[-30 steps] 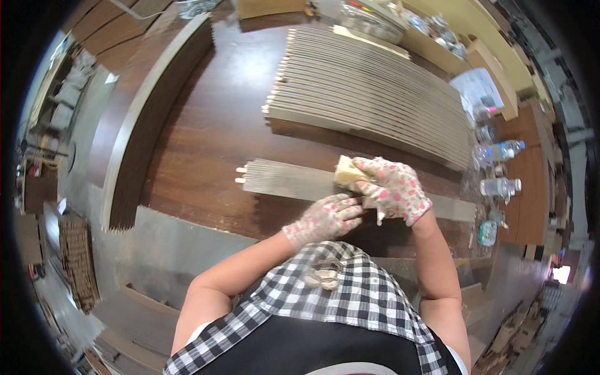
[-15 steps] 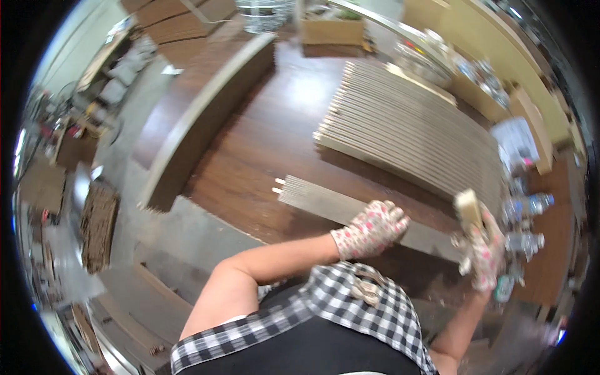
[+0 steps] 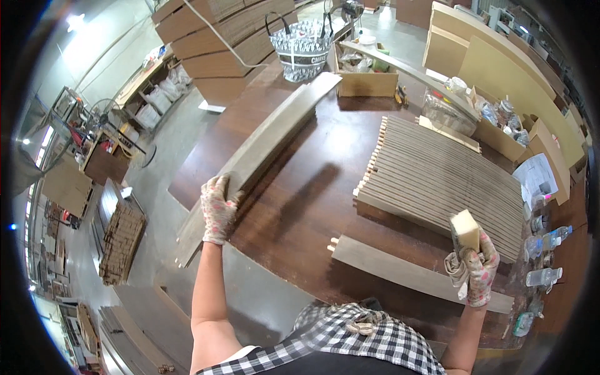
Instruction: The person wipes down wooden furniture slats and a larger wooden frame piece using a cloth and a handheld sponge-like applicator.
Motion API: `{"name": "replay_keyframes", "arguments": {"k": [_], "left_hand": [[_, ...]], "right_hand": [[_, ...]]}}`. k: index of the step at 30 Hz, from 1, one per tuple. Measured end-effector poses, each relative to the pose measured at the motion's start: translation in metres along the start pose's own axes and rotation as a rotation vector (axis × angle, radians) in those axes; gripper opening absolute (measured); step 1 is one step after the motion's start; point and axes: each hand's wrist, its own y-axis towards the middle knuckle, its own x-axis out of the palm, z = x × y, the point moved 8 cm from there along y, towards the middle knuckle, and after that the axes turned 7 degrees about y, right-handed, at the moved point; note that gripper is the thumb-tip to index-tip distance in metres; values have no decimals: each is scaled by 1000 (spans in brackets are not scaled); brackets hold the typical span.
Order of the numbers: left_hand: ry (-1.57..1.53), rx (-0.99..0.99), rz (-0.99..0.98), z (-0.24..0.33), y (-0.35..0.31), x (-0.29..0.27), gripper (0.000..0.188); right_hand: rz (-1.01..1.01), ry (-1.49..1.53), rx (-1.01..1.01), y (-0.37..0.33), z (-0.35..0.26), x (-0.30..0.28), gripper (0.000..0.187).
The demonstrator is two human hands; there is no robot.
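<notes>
My left hand, in a white glove with pink dots, is closed around the near part of a long grey wooden board at the table's left side. That board rests along others beneath it. On the right, my gloved right hand holds up a pale yellow sponge block with a greyish side, along with a crumpled cloth. Below the sponge, a single grey board with pale dowel pins at its left end lies on the brown table. Behind it, many similar boards lie side by side.
At the back stand a patterned tote bag and a cardboard box. Plastic bottles line the right edge near a paper sheet. Stacked boards sit on the floor at left.
My left hand has left the single board in front of me and moved left onto the board at the table's left side. My right hand still holds the sponge and cloth. The view has shifted.
</notes>
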Motion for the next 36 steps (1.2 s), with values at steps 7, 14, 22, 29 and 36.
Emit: {"name": "replay_keyframes", "arguments": {"k": [7,14,22,29,36], "left_hand": [[51,-101,-42,-77,48,48,52],[142,-93,-105,-83,47,73,56],[100,-58,-169,-84,53,83,62],[207,120,-1,-68,50,66,70],[-606,196,-64,85,-45,65,39]], "right_hand": [[75,110,-28,8,18,1,53],[181,115,6,-1,33,-23,49],[139,125,28,-6,38,-14,53],[50,-123,133,-10,32,4,50],[-417,-910,-258,-39,26,139,45]]}}
